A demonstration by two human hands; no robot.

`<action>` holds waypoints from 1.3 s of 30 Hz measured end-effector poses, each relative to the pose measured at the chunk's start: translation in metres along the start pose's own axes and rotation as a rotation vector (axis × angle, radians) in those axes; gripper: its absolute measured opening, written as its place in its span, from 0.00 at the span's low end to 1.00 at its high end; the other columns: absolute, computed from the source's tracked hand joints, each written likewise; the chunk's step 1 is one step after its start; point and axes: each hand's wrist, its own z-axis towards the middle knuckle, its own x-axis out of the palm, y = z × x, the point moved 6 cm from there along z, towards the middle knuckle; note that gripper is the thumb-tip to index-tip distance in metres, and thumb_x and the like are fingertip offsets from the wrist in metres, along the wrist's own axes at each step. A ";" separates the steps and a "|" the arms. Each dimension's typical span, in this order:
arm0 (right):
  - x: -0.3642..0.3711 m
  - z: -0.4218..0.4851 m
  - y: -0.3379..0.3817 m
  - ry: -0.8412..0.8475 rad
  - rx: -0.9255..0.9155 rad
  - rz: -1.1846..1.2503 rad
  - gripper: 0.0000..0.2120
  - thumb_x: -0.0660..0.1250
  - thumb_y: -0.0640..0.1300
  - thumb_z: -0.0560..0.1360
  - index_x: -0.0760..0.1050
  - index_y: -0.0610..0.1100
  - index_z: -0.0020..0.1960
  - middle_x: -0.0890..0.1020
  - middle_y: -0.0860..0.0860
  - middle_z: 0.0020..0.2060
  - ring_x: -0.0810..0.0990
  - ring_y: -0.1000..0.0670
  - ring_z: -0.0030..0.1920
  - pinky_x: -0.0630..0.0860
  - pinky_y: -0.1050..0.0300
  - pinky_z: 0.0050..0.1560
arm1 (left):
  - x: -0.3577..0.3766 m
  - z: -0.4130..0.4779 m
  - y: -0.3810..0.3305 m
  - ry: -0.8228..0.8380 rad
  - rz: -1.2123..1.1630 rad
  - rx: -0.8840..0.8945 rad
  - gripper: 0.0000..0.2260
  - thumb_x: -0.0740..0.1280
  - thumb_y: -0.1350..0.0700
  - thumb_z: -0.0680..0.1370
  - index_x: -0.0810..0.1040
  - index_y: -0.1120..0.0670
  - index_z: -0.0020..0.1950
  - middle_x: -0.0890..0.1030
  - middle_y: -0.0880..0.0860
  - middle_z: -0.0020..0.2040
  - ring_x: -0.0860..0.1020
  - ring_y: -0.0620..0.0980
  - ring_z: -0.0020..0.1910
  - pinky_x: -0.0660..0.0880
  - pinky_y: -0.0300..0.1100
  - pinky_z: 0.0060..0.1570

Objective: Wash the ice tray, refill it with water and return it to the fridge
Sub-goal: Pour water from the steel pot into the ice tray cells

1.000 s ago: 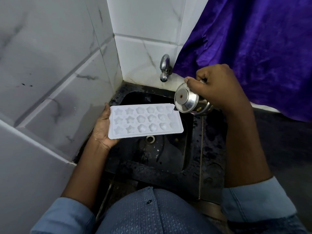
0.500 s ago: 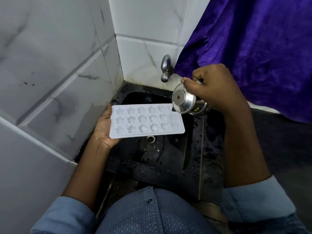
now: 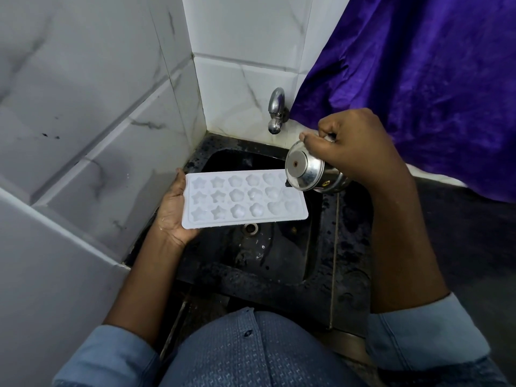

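Observation:
A white ice tray (image 3: 243, 199) with star- and flower-shaped cells lies flat over the black sink (image 3: 279, 252). My left hand (image 3: 173, 213) holds it by its left end from underneath. My right hand (image 3: 354, 146) grips a small steel cup (image 3: 307, 170), tipped on its side with its base facing me, at the tray's far right corner. The cup's mouth is hidden behind it, so no stream of water can be made out.
A chrome tap (image 3: 276, 110) sticks out of the white tiled wall above the sink. A purple cloth (image 3: 418, 79) hangs at the right. The sink's drain (image 3: 251, 229) shows just below the tray. A dark wet counter (image 3: 349, 261) borders the sink on the right.
The cup has tipped a little further and edged over the tray's right corner. The tray stays level in the left hand.

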 end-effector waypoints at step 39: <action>0.013 0.004 0.025 0.002 -0.089 -0.121 0.26 0.69 0.55 0.77 0.60 0.48 0.28 0.63 0.53 0.21 0.62 0.53 0.25 0.75 0.44 0.36 | 0.017 -0.002 0.009 -0.026 -0.007 -0.007 0.33 0.55 0.34 0.84 0.88 0.59 0.58 0.84 0.62 0.63 0.86 0.62 0.57 0.84 0.60 0.45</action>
